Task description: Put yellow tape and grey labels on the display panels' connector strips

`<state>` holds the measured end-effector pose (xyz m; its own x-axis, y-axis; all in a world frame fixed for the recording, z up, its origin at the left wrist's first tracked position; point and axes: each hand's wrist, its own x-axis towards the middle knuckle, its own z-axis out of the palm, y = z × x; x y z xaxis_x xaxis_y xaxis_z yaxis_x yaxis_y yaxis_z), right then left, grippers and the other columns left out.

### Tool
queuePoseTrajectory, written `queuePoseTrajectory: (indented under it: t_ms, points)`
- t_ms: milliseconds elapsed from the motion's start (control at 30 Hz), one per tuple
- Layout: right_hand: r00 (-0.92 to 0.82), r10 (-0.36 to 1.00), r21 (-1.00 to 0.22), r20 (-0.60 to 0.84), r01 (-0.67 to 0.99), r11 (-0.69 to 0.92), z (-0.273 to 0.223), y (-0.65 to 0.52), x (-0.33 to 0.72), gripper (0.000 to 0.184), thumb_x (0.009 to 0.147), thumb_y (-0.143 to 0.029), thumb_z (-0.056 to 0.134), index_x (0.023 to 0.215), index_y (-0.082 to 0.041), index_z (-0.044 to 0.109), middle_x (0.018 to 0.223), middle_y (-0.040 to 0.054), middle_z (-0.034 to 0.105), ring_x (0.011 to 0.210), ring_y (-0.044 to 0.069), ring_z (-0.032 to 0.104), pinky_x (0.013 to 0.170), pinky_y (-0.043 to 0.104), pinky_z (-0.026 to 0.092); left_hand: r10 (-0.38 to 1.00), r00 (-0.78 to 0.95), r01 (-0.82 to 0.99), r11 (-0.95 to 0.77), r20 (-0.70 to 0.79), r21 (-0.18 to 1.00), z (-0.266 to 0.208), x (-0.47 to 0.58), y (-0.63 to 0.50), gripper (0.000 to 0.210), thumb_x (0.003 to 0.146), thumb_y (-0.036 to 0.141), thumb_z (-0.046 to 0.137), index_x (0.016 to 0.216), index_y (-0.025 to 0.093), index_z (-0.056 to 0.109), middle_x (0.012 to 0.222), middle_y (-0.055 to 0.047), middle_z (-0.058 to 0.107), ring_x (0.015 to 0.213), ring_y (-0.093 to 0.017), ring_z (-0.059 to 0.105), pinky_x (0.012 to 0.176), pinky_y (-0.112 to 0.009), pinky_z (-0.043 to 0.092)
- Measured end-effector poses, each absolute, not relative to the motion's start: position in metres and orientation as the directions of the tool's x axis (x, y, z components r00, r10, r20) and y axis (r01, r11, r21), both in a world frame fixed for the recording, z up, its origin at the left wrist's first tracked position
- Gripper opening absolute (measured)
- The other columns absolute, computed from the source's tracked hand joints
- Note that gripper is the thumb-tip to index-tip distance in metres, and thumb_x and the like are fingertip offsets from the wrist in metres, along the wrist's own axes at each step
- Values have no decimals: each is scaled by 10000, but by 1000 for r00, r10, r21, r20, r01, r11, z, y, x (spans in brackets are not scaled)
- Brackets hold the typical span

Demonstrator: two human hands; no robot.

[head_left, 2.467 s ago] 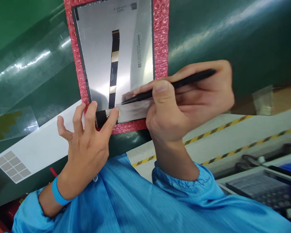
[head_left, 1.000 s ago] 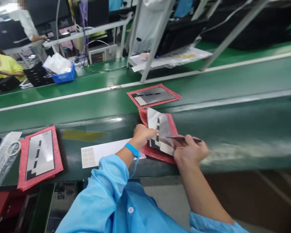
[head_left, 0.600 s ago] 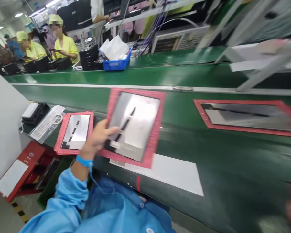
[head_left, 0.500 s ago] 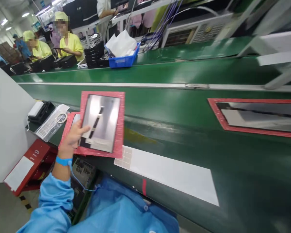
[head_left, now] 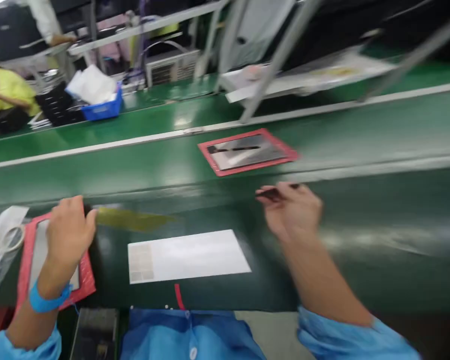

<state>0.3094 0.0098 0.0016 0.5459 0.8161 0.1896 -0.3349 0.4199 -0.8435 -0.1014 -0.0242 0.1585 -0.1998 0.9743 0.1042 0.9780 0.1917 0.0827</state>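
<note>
My left hand (head_left: 70, 229), a blue strap round its wrist, lies over a flat display panel in a red wrap (head_left: 86, 275) at the left. Its fingers are stretched out, the thumb apart; whether it presses on the panel I cannot tell. On the right, my right hand (head_left: 294, 210) is raised above the green bench, closed round a slim dark tool (head_left: 272, 194) whose kind is blurred. Beyond it, a second red-bordered panel (head_left: 243, 152) with a dark strip across it rests on the green surface.
A white sheet with beige squares at one end (head_left: 195, 255) lies in front of me. Near it is a yellow-green strip (head_left: 133, 219). A tape roll (head_left: 13, 239) sits far left. Metal frame legs (head_left: 264, 82) and a blue bin (head_left: 103, 109) stand behind. A co-worker sits upper left.
The view has swung right. My left hand held a red-bordered panel raised; now that hand is flat over a panel low at the left. My right hand has come into view with the dark tool.
</note>
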Motion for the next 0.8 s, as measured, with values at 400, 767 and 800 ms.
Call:
queuePoseTrajectory:
  t_ms: [400,767,800]
  points:
    - [678,706,-827,-206,-506,245,-14,18,354,526,502,-413,1018,760,-180,622,675,33,732,554,154,709,493,194,606,883,430,894,-387,-188,227,105,213,253,437,1017,432,712,1363,176,639,1392,-121,648,1218,-272,670,1031,-503,601]
    - [642,713,-820,-280,-546,170,-17,14,364,616,365,-458,1082,765,-180,704,693,70,749,557,180,721,489,185,611,929,359,835,-276,-92,476,75,215,297,436,1003,491,715,1298,171,684,1350,-56,664,1206,-327,671,1007,-454,608]
    - [637,715,-819,-288,-551,160,-18,15,364,631,360,-463,1085,774,-176,706,703,74,752,565,180,723,496,186,615,928,356,836,-265,-107,480,74,212,297,434,1002,491,716,1291,168,688,1348,-58,666,1204,-331,670,1005,-459,611]
